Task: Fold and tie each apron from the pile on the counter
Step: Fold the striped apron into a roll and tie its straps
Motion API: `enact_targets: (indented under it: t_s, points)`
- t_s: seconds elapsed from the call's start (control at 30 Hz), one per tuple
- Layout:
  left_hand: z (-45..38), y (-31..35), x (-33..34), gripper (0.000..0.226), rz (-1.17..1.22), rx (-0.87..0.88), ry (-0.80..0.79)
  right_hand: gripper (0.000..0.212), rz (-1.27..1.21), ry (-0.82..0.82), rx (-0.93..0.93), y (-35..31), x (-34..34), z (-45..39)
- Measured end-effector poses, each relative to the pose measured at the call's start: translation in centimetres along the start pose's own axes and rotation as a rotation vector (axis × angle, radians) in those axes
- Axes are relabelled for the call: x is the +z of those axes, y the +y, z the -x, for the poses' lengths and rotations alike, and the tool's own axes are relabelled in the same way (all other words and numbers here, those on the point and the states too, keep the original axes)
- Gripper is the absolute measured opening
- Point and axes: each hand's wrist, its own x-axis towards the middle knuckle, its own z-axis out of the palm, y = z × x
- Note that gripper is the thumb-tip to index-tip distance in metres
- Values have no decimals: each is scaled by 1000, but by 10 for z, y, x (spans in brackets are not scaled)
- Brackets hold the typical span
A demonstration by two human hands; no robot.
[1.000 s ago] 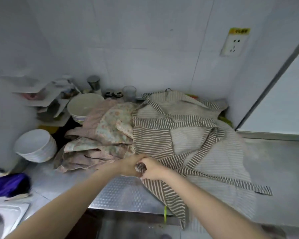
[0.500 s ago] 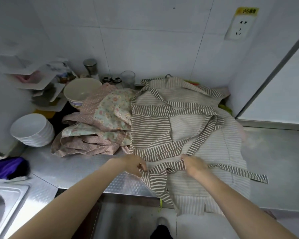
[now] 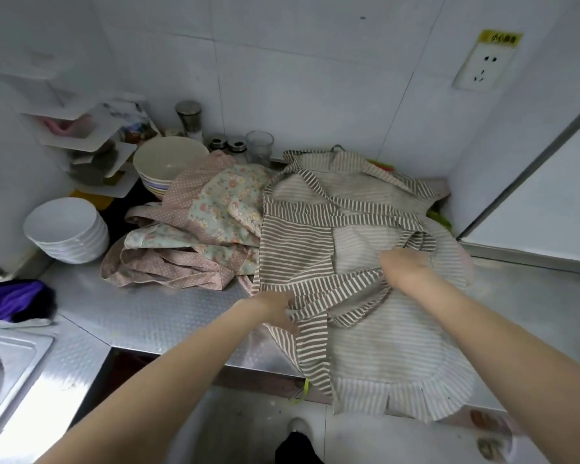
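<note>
A: Where is the striped apron point(image 3: 359, 236)?

B: Spread flat on the steel table point(image 3: 154, 316), right of the white socket's point(image 3: 482, 67) corner wall; its frilled hem hangs over the table's front edge; a striped strap point(image 3: 335, 289) crosses its middle.

A: And the hands?

B: The left hand point(image 3: 275, 308) is at the apron's left edge; its fingers pinch the strap where the strips bunch together; the right hand point(image 3: 404, 266) is further up the apron, near its middle, fingers curled round the other run of the same strap; the strap runs taut between the two hands.

A: What lies beside the apron?

B: Just to its left, touching it, a crumpled floral apron point(image 3: 198, 236) with pink dotted trim; behind that, a stack of cream bowls point(image 3: 168, 162); further left of the apron, a stack of white bowls point(image 3: 67, 231); a purple cloth point(image 3: 14, 299) at the far left, next to a sink point(image 3: 4, 366).

A: Anything behind the apron?

B: A clear glass point(image 3: 259, 147) and two small shakers point(image 3: 227, 146) against the tiled wall; a taller steel shaker point(image 3: 189, 115) left of those.
</note>
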Motion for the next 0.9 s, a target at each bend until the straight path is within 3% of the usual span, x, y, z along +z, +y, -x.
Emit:
enact_targets:
  t_s: [0.07, 0.13, 0.23, 0.3, 0.4, 0.43, 0.5, 0.57, 0.63, 0.7, 0.8, 0.9]
  points:
    - [-4, 10, 3, 74, -13, 28, -79, 35, -46, 25, 37, -2, -32, 2]
    - [-6, 13, 8, 65, 22, 32, -55, 33, -117, 224, -18, -15, -73, 6]
    - [1, 5, 11, 57, 239, 43, 77, 26, -259, 641, -308, -64, -126, 11]
    - [12, -8, 10, 48, 386, 67, 188, 28, -376, 664, -519, -107, -141, 11]
    - [22, -32, 15, 19, 552, 43, 311, 57, -474, 500, -695, -155, -137, 12]
    - [22, -36, 16, 21, 598, 32, 323, 62, -512, 427, -729, -160, -131, 12]
    - [26, -44, 21, 30, 714, 9, 302, 54, -536, 306, -762, -159, -110, 14]
    - [28, -47, 21, 29, 816, 4, 264, 32, -462, 197, -700, -140, -84, 12]
    - [29, -46, 18, 28, 829, -9, 235, 44, -392, 26, -548, -113, -53, 10]
    - [23, -45, 14, 33, 787, -31, 241, 50, -394, -143, -422, -85, -17, 11]
    - [17, -30, 7, 58, 536, -46, 301, 40, -438, -354, -331, -61, 39, 16]
    - [11, -6, 10, 63, 279, 5, 274, 24, -563, -440, -329, -66, 85, 25]
